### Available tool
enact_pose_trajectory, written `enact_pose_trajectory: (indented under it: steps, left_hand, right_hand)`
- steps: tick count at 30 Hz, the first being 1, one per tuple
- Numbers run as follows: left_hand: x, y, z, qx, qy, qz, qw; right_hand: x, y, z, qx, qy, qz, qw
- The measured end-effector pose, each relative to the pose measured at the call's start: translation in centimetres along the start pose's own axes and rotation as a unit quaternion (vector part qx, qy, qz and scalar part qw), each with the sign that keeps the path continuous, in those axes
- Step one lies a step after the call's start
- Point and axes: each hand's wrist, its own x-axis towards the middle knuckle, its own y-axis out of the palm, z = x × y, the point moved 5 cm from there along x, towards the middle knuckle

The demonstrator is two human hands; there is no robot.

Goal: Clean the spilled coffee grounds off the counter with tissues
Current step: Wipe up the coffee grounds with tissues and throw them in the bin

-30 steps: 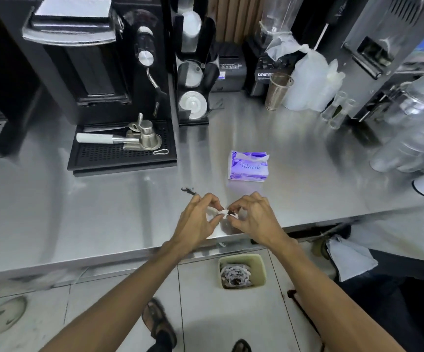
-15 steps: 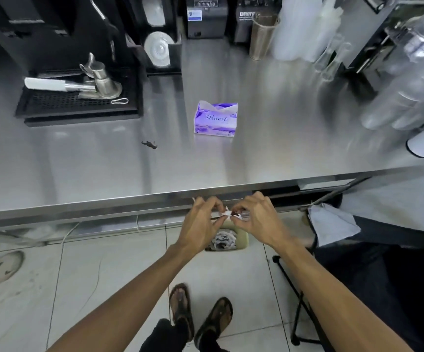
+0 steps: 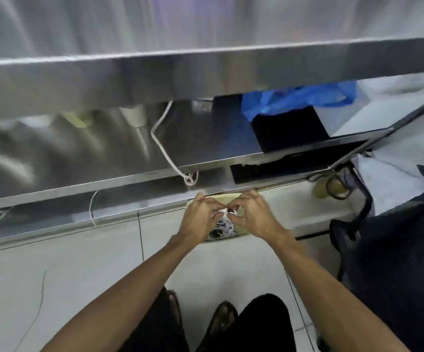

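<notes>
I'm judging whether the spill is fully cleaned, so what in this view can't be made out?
Head view, counter top: motion blur and steep angle hide any grounds on it.
Head view, tissue: mostly covered by the left hand and right hand pinching it.
Head view, waste bin: largely behind both hands; fill unclear.

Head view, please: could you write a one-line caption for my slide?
Left hand and right hand pinch a soiled tissue over the floor bin.

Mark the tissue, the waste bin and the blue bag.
tissue point(image 3: 222, 211): head view, on its white crumpled part.
waste bin point(image 3: 225, 197): head view, on the pale far rim.
blue bag point(image 3: 297, 100): head view, on the middle of the crumpled plastic.
</notes>
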Motion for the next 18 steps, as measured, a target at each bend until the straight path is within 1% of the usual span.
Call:
enact_pose_trajectory:
  steps: [2,5,7,9,12,15,16,18]
  left_hand:
    - [0.8,3.5,3.1,0.016,-0.015,0.005,1.000]
    - [2.2,8.1,6.6,0.010,-0.024,0.045,0.999]
    - [3.1,10.0,8.4,-0.003,-0.049,0.062,0.997]
    - [3.2,10.8,9.0,-0.006,-0.051,0.066,0.997]
    - [2.5,10.3,9.0,0.008,-0.069,0.071,0.995]
    - [1.1,8.6,8.7,0.013,-0.101,0.092,0.991]
    - [0.7,7.8,8.5,0.007,-0.103,0.079,0.992]
    - [-0.4,4.9,6.7,0.028,-0.098,0.062,0.993]
  right_hand:
    - [0.3,3.6,-1.9,0.007,0.019,0.002,1.000]
    - [0.6,7.7,-4.0,0.025,0.053,0.004,0.998]
    - [0.7,9.6,-5.0,0.026,0.068,0.022,0.997]
    - [0.6,10.6,-5.7,0.030,0.083,0.042,0.995]
    - [0.2,9.6,-5.4,0.042,0.095,0.043,0.994]
    - [-0.6,6.7,-4.0,0.043,0.113,0.043,0.992]
    - [-1.0,5.5,-3.4,0.041,0.119,0.047,0.991]
    - [-1.8,2.5,-1.6,0.043,0.126,0.053,0.990]
